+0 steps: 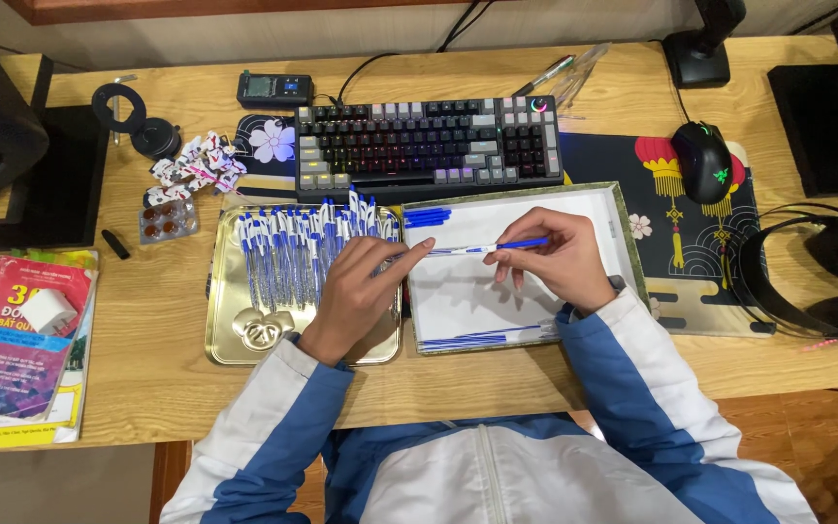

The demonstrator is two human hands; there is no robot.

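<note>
Fingers of both hands pinch a blue-and-white ballpoint pen [482, 248], held level over a shallow white box [574, 209]: the left hand [361, 291] grips the tip end, the right hand [550, 257] the blue cap end. Beside it, a gold tray [230, 340] holds a row of matching pens [293, 254], below a keyboard [429, 141].

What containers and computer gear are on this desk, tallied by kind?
Gold tray holding pens: 1
White box: 1
Keyboard: 1
Mouse: 1
Headphones: 1
Total: 5
Both hands, left hand and right hand, hold one blue-and-white pen over the box.
</note>
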